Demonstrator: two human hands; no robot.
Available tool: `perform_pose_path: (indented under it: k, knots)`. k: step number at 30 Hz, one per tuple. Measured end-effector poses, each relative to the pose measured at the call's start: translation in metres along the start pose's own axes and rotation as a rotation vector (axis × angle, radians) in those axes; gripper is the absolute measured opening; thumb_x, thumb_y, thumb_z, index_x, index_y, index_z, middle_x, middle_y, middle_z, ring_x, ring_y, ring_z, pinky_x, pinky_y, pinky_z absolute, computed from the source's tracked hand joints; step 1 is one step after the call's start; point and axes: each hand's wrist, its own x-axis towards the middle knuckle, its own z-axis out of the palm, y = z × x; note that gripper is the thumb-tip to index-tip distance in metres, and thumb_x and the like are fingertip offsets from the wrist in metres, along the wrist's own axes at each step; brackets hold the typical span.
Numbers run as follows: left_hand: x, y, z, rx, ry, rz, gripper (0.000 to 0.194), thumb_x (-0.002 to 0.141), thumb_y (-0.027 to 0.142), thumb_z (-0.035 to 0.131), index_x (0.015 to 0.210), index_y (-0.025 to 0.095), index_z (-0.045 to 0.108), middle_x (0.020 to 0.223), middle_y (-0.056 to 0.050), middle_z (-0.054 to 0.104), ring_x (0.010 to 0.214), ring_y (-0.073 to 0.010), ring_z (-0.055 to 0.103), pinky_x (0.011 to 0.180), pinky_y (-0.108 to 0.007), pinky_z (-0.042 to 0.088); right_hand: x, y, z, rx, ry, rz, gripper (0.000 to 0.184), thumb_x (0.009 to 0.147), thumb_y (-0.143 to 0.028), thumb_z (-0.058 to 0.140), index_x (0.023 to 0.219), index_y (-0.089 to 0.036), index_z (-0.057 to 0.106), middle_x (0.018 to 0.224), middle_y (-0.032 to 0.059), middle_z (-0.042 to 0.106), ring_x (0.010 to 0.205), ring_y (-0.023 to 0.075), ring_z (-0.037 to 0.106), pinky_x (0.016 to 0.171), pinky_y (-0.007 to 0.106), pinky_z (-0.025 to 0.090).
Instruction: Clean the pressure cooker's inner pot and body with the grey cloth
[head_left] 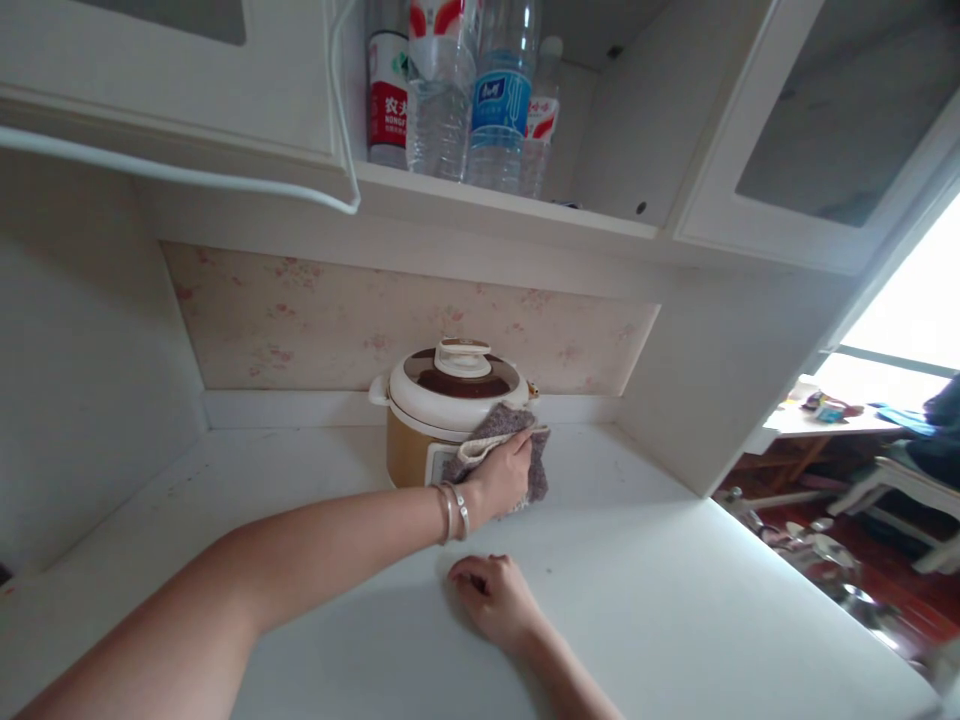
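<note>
A small cooker (420, 425) with a white and brown lid stands on the white counter (660, 560) against the floral back wall. My left hand (501, 478), with bangles on its wrist, is closed around a grey cloth (504, 425) and presses it against the cooker's front right side. My right hand (491, 595) rests on the counter in front of the cooker, fingers curled under, holding nothing that I can see.
An open cupboard shelf above holds several plastic bottles (457, 85). A white cupboard door (825, 120) hangs open at the upper right. A white cord (187, 175) runs under the left cupboard. To the right, a lower table (832, 420) and a chair (911, 495).
</note>
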Motion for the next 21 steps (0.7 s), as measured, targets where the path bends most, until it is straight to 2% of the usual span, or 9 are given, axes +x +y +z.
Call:
perform_pose_path:
  k: [4, 7, 10, 13, 16, 18, 21]
  knots:
    - [0.039, 0.002, 0.011, 0.032, -0.050, -0.154, 0.042, 0.070, 0.016, 0.057, 0.109, 0.011, 0.071, 0.120, -0.018, 0.063, 0.133, -0.0346, 0.036, 0.117, -0.056, 0.010, 0.002, -0.002, -0.001, -0.019, -0.009, -0.010, 0.026, 0.079, -0.019, 0.049, 0.086, -0.023, 0.074, 0.066, -0.0010, 0.067, 0.059, 0.0112, 0.054, 0.060, 0.021, 0.034]
    - [0.062, 0.008, 0.024, 0.182, -0.209, -0.132, 0.039, 0.068, 0.017, 0.061, 0.104, 0.010, 0.073, 0.114, -0.018, 0.066, 0.127, -0.0349, 0.045, 0.118, -0.052, 0.008, 0.003, 0.001, -0.002, 0.023, 0.000, 0.028, 0.026, 0.080, -0.020, 0.049, 0.086, -0.020, 0.074, 0.058, -0.0018, 0.061, 0.052, 0.0099, 0.048, 0.053, 0.021, 0.031]
    - [0.068, 0.017, 0.034, 0.285, -0.328, -0.096, 0.036, 0.066, 0.020, 0.062, 0.099, 0.011, 0.074, 0.109, -0.016, 0.069, 0.121, -0.0344, 0.052, 0.116, -0.050, 0.011, 0.003, 0.004, -0.004, 0.067, 0.010, 0.032, 0.027, 0.081, -0.021, 0.048, 0.087, -0.018, 0.074, 0.059, -0.0015, 0.061, 0.052, 0.0094, 0.046, 0.053, 0.020, 0.031]
    - [0.053, 0.031, 0.038, 0.311, -0.335, -0.064, 0.033, 0.067, 0.021, 0.061, 0.096, 0.016, 0.075, 0.108, -0.012, 0.070, 0.120, -0.0335, 0.053, 0.114, -0.052, 0.017, 0.002, 0.005, -0.005, 0.077, 0.008, 0.025, 0.028, 0.081, -0.021, 0.048, 0.088, -0.017, 0.074, 0.066, 0.0000, 0.065, 0.056, 0.0102, 0.050, 0.055, 0.020, 0.034]
    - [0.023, 0.041, 0.035, 0.330, -0.296, -0.010, 0.035, 0.069, 0.023, 0.060, 0.101, 0.017, 0.073, 0.115, -0.012, 0.067, 0.124, -0.0327, 0.050, 0.114, -0.051, 0.020, 0.000, 0.004, -0.006, 0.061, -0.014, 0.013, 0.028, 0.081, -0.021, 0.047, 0.089, -0.018, 0.074, 0.069, 0.0006, 0.068, 0.059, 0.0113, 0.054, 0.057, 0.020, 0.036]
    - [0.001, 0.039, 0.028, 0.322, -0.241, 0.022, 0.037, 0.072, 0.024, 0.058, 0.105, 0.013, 0.072, 0.120, -0.014, 0.064, 0.125, -0.0313, 0.049, 0.115, -0.047, 0.022, -0.001, 0.002, -0.006, 0.045, -0.033, 0.000, 0.029, 0.081, -0.020, 0.047, 0.090, -0.020, 0.075, 0.072, 0.0007, 0.069, 0.061, 0.0122, 0.057, 0.059, 0.020, 0.037]
    - [-0.025, 0.021, 0.008, 0.239, -0.087, 0.112, 0.039, 0.079, 0.024, 0.053, 0.111, 0.007, 0.068, 0.123, -0.017, 0.062, 0.125, -0.0283, 0.049, 0.116, -0.040, 0.022, -0.002, -0.001, -0.007, 0.032, -0.054, -0.009, 0.030, 0.081, -0.020, 0.046, 0.091, -0.021, 0.074, 0.076, 0.0008, 0.071, 0.065, 0.0134, 0.061, 0.062, 0.021, 0.039]
